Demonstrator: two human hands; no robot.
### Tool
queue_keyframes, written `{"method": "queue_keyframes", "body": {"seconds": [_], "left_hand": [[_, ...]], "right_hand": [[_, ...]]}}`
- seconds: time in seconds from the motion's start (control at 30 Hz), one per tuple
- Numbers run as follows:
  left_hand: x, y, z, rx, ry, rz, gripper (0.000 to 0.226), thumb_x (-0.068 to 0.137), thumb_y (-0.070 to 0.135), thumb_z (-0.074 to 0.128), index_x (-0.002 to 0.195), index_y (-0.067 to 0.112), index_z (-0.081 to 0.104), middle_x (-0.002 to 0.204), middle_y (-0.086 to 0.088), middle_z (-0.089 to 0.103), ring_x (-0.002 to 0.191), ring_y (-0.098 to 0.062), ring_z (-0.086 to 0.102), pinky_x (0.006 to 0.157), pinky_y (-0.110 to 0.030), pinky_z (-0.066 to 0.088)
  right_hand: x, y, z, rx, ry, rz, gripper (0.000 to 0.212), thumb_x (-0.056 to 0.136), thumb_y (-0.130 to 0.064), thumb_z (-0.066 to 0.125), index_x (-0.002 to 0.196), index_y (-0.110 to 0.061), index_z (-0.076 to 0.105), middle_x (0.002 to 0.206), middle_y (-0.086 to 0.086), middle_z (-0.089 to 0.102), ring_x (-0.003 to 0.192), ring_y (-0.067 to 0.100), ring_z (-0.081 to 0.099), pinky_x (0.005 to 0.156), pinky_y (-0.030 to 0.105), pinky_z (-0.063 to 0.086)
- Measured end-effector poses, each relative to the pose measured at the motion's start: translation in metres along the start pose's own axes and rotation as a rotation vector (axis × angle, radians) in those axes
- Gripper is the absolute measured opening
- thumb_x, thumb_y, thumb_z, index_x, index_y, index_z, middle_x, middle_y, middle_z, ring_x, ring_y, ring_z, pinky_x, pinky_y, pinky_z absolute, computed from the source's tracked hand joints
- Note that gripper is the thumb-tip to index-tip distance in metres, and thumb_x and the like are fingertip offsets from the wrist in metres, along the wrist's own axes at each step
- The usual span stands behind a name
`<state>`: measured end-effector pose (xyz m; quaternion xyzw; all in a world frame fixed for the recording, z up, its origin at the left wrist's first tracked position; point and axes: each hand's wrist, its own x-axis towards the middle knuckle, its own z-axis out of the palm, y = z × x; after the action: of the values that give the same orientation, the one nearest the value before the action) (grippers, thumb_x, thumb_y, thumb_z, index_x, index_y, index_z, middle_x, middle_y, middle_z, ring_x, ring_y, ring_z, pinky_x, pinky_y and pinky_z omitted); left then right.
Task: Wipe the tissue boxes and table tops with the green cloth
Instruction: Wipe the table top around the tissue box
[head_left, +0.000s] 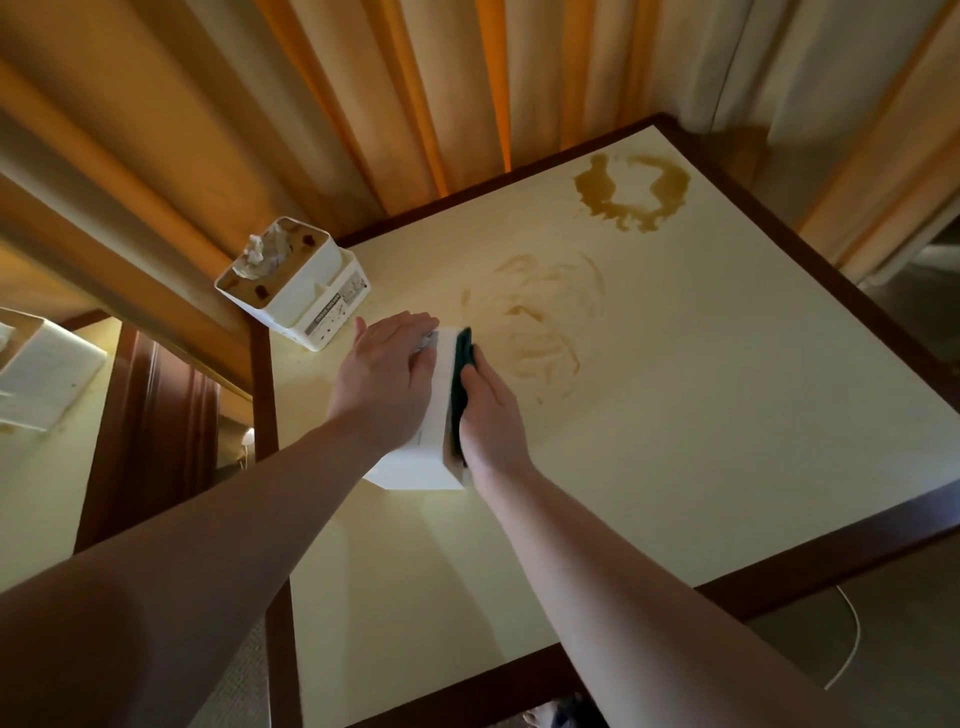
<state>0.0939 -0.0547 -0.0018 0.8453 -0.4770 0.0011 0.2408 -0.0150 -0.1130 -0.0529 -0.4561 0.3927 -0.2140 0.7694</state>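
Note:
A white tissue box stands on the cream table top, near its left side. My left hand lies flat over the box's top and grips it. My right hand presses the dark green cloth against the box's right side. A second white tissue box with brown spots sits at the table's far left corner, tissue sticking out of it. A brown spill lies near the far right corner, and smeared brown streaks mark the middle.
The table has a dark wooden rim. Orange-tan curtains hang behind it. A second table at the left carries another white box. A white cable lies on the floor at the right.

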Motion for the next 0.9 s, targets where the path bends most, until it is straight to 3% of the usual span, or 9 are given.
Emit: {"method": "queue_keyframes", "body": {"seconds": [0.17,0.3,0.33,0.4,0.47,0.57,0.63,0.77,0.9], "left_hand": [[0.0,-0.001,0.001,-0.011,0.018,0.003,0.034,0.104,0.015,0.051,0.134,0.017,0.066,0.137,0.003,0.064,0.139,-0.016,0.047,0.12,-0.016,-0.01],[0.0,0.0,0.001,-0.013,0.014,-0.006,0.033,0.105,0.016,0.048,0.133,0.017,0.065,0.136,0.003,0.064,0.137,-0.016,0.047,0.122,-0.021,-0.008],[0.0,0.0,0.001,-0.015,0.008,-0.01,0.033,0.105,0.017,0.047,0.133,0.017,0.065,0.136,0.002,0.064,0.137,-0.016,0.047,0.124,-0.024,-0.006],[0.0,0.002,0.0,-0.021,-0.004,-0.02,0.034,0.106,0.018,0.046,0.134,0.017,0.063,0.137,0.002,0.062,0.139,-0.016,0.046,0.124,-0.026,-0.005],[0.0,0.003,-0.001,-0.04,-0.019,-0.033,0.034,0.106,0.017,0.046,0.135,0.016,0.063,0.138,0.002,0.061,0.14,-0.016,0.044,0.123,-0.024,-0.006],[0.0,0.002,-0.002,-0.067,-0.03,-0.04,0.033,0.105,0.016,0.048,0.134,0.017,0.063,0.137,0.002,0.062,0.14,-0.017,0.045,0.124,-0.026,-0.005],[0.001,0.001,-0.003,-0.084,-0.038,-0.048,0.033,0.105,0.016,0.048,0.134,0.018,0.064,0.136,0.003,0.062,0.138,-0.017,0.046,0.126,-0.029,-0.003],[0.001,0.001,-0.004,-0.117,-0.06,-0.065,0.033,0.107,0.015,0.044,0.133,0.019,0.065,0.135,0.005,0.063,0.136,-0.017,0.047,0.127,-0.049,0.015],[0.002,0.001,-0.005,-0.142,-0.076,-0.096,0.036,0.108,0.017,0.042,0.136,0.02,0.064,0.14,0.005,0.061,0.141,-0.015,0.043,0.129,-0.039,0.004]], "right_hand": [[0.016,0.004,-0.005,-0.069,0.005,0.058,0.048,0.111,-0.033,0.035,0.159,-0.038,0.039,0.158,-0.015,0.046,0.141,0.011,0.047,0.118,0.034,0.037],[-0.01,0.024,-0.007,-0.005,0.005,0.126,0.044,0.113,-0.032,0.034,0.156,-0.041,0.039,0.149,-0.023,0.05,0.126,0.004,0.054,0.086,0.012,0.047],[-0.02,0.028,-0.006,0.006,0.009,0.138,0.043,0.114,-0.03,0.034,0.154,-0.042,0.039,0.145,-0.025,0.05,0.126,0.002,0.054,0.087,0.012,0.048],[-0.038,0.031,-0.004,0.017,0.014,0.12,0.046,0.113,-0.028,0.035,0.158,-0.037,0.036,0.151,-0.023,0.046,0.137,0.002,0.048,0.109,0.022,0.045],[-0.05,0.026,-0.002,0.031,0.007,0.088,0.047,0.112,-0.028,0.036,0.159,-0.031,0.038,0.156,-0.021,0.043,0.14,0.003,0.045,0.118,0.03,0.037],[-0.053,0.01,0.006,0.0,-0.019,0.024,0.048,0.109,-0.031,0.036,0.157,-0.032,0.041,0.153,-0.019,0.048,0.136,0.008,0.051,0.112,0.033,0.042],[-0.046,-0.004,0.012,-0.011,-0.02,-0.016,0.051,0.108,-0.033,0.036,0.159,-0.035,0.037,0.152,-0.02,0.049,0.137,0.005,0.049,0.119,0.036,0.039],[-0.013,-0.024,0.017,-0.01,-0.02,-0.038,0.056,0.101,-0.037,0.04,0.157,-0.036,0.042,0.143,-0.011,0.061,0.129,0.011,0.059,0.113,0.042,0.047],[0.005,-0.027,0.012,0.003,0.017,-0.013,0.05,0.103,-0.038,0.041,0.153,-0.043,0.044,0.133,-0.014,0.067,0.117,0.011,0.067,0.106,0.044,0.053]]}}
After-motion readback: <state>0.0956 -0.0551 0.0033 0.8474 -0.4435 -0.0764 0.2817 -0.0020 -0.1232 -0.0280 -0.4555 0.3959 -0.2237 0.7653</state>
